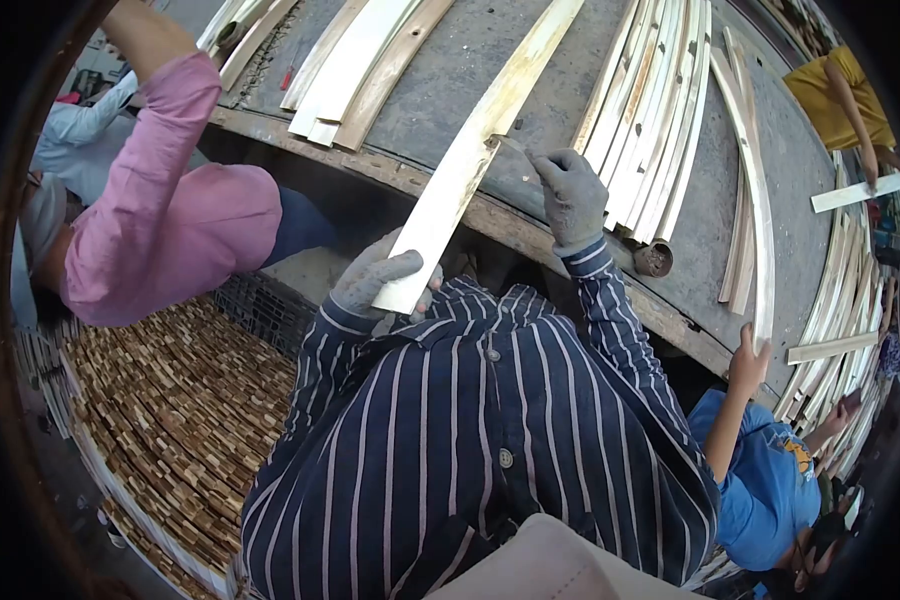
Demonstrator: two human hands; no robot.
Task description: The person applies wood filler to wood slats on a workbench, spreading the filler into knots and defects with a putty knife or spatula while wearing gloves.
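A long pale wooden board (pixel 440 205) slants from my lap across the near table edge. My left hand (pixel 380 278), in a grey glove, is closed around its near end, thumb on top. My right hand (pixel 570 195), gloved too, pinches a small putty knife (pixel 515 148). The blade's tip, with brown stuff on it, touches the board's right edge by a dark spot. Most of the knife's handle is hidden in the fingers. Just to the right of my right wrist, a small round pot (pixel 654 259) with brown paste stands at the table edge.
Several pale boards (pixel 655 110) lie right of my board on the grey table (pixel 410 110), more boards (pixel 365 65) left. A pink-sleeved person (pixel 170 210) is at left; a blue-shirted person (pixel 760 470) grips a board at right. Stacked wood strips (pixel 180 400) fill the lower left.
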